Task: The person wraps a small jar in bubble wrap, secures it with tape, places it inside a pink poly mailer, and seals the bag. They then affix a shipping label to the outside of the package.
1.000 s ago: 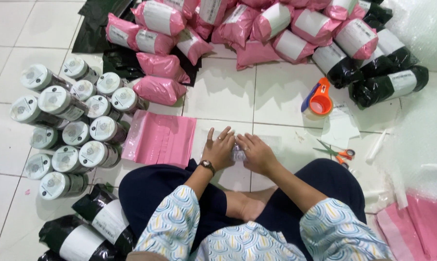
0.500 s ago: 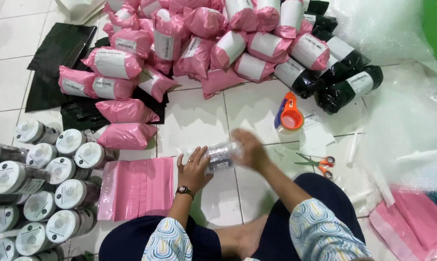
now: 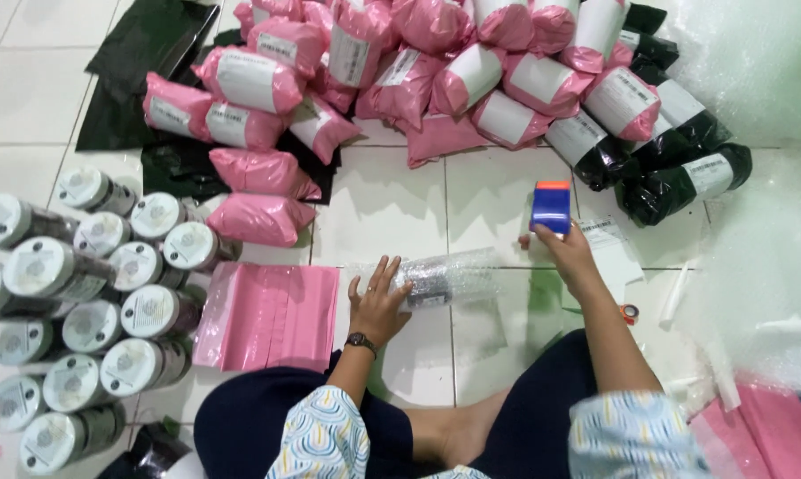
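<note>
Bubble-wrapped jar lies sideways under the flat, spread left hand; right hand grips blue tape dispenser.

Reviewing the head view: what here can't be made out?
- Jar: contents hidden by bubble wrap.
- Right hand: fingers hidden behind the tape dispenser.
- Scissors: mostly behind the right forearm.
- Pink parcels: top row cut off by the frame edge.

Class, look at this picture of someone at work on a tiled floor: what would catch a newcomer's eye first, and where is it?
First, the heap of pink parcels across the top, with black parcels at its right end. At centre, the left hand presses a bubble-wrapped jar to the floor while the right hand lifts a blue tape dispenser. Lidded jars crowd the left edge.
</note>
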